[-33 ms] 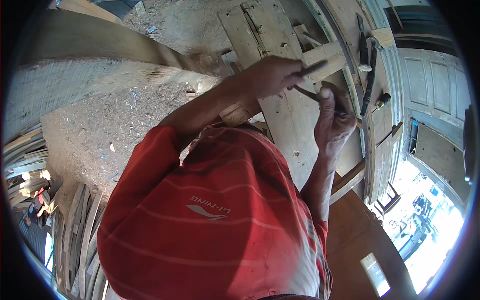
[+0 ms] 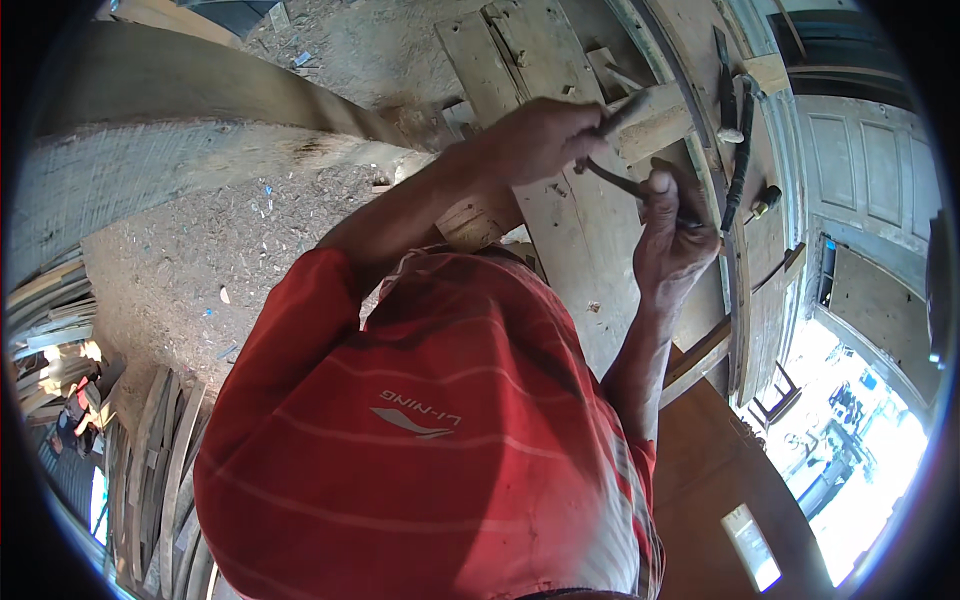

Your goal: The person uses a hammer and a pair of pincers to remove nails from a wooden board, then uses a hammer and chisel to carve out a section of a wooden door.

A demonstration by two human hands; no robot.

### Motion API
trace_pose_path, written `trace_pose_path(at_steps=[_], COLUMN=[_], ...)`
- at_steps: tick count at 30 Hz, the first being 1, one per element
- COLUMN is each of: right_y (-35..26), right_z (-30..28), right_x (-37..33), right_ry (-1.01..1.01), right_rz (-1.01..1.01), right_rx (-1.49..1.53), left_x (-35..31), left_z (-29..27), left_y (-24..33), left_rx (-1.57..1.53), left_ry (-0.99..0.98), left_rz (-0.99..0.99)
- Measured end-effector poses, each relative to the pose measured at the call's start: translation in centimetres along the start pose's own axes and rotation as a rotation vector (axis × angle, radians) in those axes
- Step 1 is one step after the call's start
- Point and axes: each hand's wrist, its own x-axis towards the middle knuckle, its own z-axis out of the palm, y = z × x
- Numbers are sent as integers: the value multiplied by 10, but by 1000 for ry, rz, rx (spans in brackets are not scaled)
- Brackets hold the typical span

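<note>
Over a wooden plank bench [image 2: 560,240], my two hands are close together in front of the red shirt. My left hand [image 2: 545,140] is closed on a short dark bar [image 2: 626,112], whose free end sticks out to the upper right. My right hand [image 2: 672,235] is wrapped round a slim dark metal tool [image 2: 618,181], thumb pressed along it. The tool's thin end reaches to just below my left fingers; whether it touches the bar I cannot make out. The fingers hide the rest of both things, so their exact kind does not show.
To the right of my hands, a hammer-like black-handled tool [image 2: 741,165] and a dark flat tool [image 2: 724,80] lie on a board. A large timber beam [image 2: 240,150] crosses at upper left. Long wood strips [image 2: 160,480] are stacked at lower left, near another person [image 2: 78,415].
The dark bar in my left hand has tipped upward at its free end. My right hand has shifted slightly to the right with the slim tool.
</note>
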Motion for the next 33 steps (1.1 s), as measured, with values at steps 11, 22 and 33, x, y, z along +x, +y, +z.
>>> trace_pose_path(at_steps=[11,22,33], right_y=[13,4,1], right_z=[39,57,98], right_x=[10,23,41], right_ry=[118,56,55], right_rz=[35,-78,-251], right_rx=[-123,-286,92], left_x=[14,23,22], left_z=[-29,-31,-30], left_y=[-34,-47,-51], left_rx=[98,43,-26], left_ry=[-99,-112,-201], left_rz=[-94,-21,251])
